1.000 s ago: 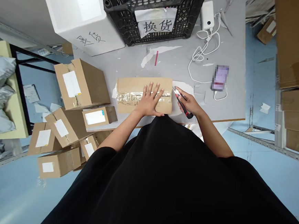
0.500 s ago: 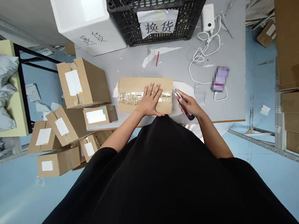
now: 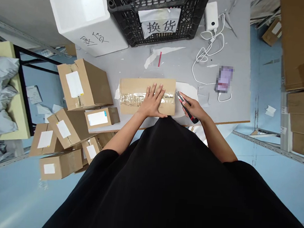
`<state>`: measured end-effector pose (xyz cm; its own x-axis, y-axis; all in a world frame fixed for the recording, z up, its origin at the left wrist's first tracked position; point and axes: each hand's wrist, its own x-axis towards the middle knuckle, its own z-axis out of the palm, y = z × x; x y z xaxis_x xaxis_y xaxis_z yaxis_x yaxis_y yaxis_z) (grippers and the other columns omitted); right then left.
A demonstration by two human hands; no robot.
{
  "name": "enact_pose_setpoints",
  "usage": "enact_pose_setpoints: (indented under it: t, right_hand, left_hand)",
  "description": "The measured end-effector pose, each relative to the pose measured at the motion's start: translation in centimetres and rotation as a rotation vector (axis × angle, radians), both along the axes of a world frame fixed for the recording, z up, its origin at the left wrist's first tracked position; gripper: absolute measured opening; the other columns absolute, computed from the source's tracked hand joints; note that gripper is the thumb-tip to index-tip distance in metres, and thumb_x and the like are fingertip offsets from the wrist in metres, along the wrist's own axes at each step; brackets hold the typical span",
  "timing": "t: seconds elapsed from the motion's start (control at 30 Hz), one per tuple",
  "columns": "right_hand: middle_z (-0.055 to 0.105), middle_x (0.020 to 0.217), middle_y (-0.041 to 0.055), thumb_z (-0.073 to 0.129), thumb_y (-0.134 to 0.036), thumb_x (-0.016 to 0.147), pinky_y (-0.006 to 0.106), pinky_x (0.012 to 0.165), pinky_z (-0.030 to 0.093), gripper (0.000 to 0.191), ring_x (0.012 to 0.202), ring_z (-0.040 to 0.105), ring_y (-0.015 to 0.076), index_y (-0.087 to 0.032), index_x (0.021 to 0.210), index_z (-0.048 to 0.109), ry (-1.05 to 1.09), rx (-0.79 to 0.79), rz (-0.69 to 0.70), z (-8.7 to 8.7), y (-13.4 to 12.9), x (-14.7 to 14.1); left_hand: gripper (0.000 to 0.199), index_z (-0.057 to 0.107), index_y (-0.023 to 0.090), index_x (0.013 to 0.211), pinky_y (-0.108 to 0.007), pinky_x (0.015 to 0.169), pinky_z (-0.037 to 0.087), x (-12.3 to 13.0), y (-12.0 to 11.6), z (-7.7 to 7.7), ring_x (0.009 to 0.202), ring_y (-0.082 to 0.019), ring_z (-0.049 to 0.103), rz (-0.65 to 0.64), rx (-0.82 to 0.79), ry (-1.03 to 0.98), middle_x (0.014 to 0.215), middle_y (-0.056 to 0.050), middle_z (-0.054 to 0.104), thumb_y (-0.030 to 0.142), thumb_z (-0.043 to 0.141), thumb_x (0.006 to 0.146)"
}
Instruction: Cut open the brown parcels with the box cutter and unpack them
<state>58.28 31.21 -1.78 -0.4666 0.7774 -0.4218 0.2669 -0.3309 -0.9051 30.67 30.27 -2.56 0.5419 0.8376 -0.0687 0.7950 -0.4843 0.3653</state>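
A long cardboard box point(image 3: 133, 86) lies on the grey table point(image 3: 176, 66), with a strip of shiny clear tape point(image 3: 130, 98) along its top. My left hand point(image 3: 153, 101) rests flat on the box, fingers spread over the tape. In my right hand point(image 3: 193, 106) is a red and black box cutter point(image 3: 187, 109), its fingers wrapped round the handle. The cutter's tip is at the box's right end; whether it touches the cardboard I cannot tell. White paper point(image 3: 187, 90) lies under the cutter and beside the box.
A black plastic crate point(image 3: 159, 25) and a white bin point(image 3: 80, 27) stand at the back. Labelled cartons point(image 3: 96, 83) are at the left, several more on the floor. A phone point(image 3: 224, 79) is cabled to a white power bank point(image 3: 211, 17) at the right.
My right hand and the box cutter have shifted very slightly to the right and downward. My left hand and the box stay in place.
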Motion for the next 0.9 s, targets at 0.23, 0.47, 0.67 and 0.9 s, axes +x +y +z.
enact_pose_setpoints:
  t: [0.23, 0.47, 0.67, 0.9]
  right_hand:
    - [0.058, 0.068, -0.0035, 0.048, -0.043, 0.100, 0.025, 0.050, 0.049, 0.058, 0.045, 0.051, 0.0091, -0.030, 0.156, 0.037, -0.006, 0.009, 0.015, 0.0, 0.3, 0.2]
    - [0.057, 0.068, -0.0036, 0.048, -0.040, 0.100, 0.025, 0.050, 0.049, 0.057, 0.045, 0.050, 0.0087, -0.031, 0.155, 0.038, 0.004, -0.014, 0.008, 0.9, 0.1, 0.0]
    - [0.056, 0.067, -0.0043, 0.050, -0.037, 0.099, 0.024, 0.049, 0.047, 0.058, 0.045, 0.050, 0.0086, -0.031, 0.156, 0.038, -0.002, -0.028, -0.006, 0.9, 0.3, 0.1]
    - [0.054, 0.067, -0.0044, 0.048, -0.038, 0.100, 0.025, 0.049, 0.048, 0.056, 0.045, 0.051, 0.0089, -0.032, 0.156, 0.038, -0.022, -0.034, -0.005, 0.7, 0.2, 0.0]
  left_hand:
    - [0.068, 0.040, 0.027, 0.152, -0.056, 0.120, 0.024, -1.9, 2.2, 1.5, 0.153, -0.035, 0.020, 0.120, -0.027, 0.074, 0.164, -0.010, 0.031, 0.062, 0.045, 0.094]
    - [0.062, 0.048, 0.025, 0.148, -0.051, 0.116, 0.036, -5.9, 6.2, 3.6, 0.145, -0.030, 0.039, -0.006, -0.127, 0.113, 0.159, -0.007, 0.041, 0.031, 0.055, 0.086]
    - [0.076, 0.045, 0.023, 0.149, -0.050, 0.118, 0.035, -6.2, 7.0, 4.2, 0.145, -0.032, 0.039, -0.069, -0.149, 0.181, 0.159, -0.009, 0.040, 0.030, 0.069, 0.077]
    - [0.071, 0.036, 0.020, 0.152, -0.057, 0.118, 0.033, -4.4, 5.5, 3.4, 0.149, -0.038, 0.030, -0.081, -0.062, 0.194, 0.159, -0.015, 0.037, 0.028, 0.058, 0.085]
